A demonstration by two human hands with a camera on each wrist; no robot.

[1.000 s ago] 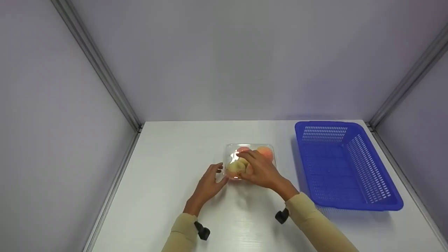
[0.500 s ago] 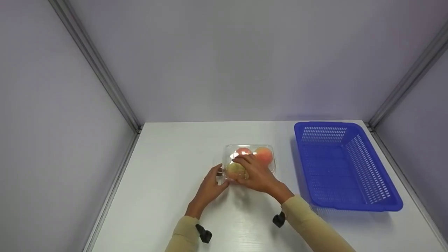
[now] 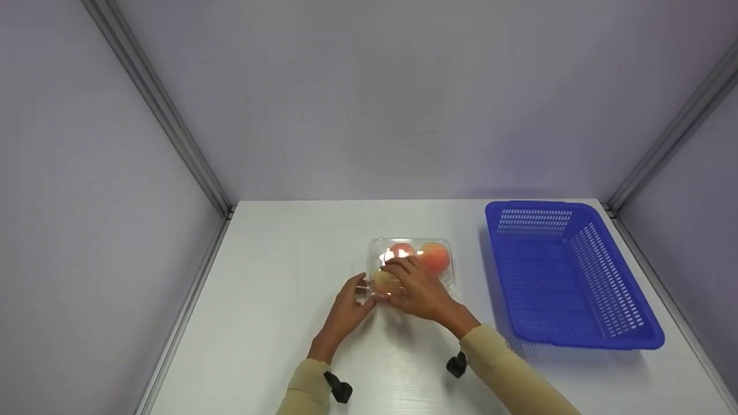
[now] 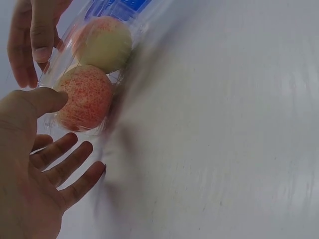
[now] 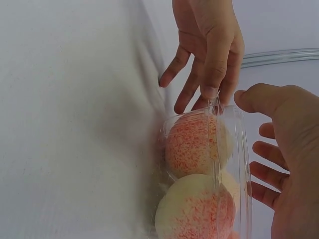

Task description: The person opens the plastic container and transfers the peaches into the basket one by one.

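Note:
A clear plastic clamshell box (image 3: 409, 241) with several peaches (image 3: 433, 257) inside lies on the white table in the head view. My left hand (image 3: 346, 311) is at its near left corner. In the left wrist view the thumb lies against the box beside a red-speckled peach (image 4: 83, 98), and the other fingers are spread. Across the lid reaches my right hand (image 3: 424, 293), its fingers gently bent and its thumb by the near edge. The right wrist view shows these fingers (image 5: 269, 175) along the lid side, uncurled. My right hand covers part of the peaches in the head view.
A blue perforated plastic basket (image 3: 582, 341) stands on the right side of the white table (image 3: 277, 253). Grey-white panels (image 3: 369, 115) with metal corner frames enclose the table at the back and both sides.
My right hand has slid slightly toward me and left over the lid, uncovering more of the far peaches. The left hand has come a little closer to the box corner.

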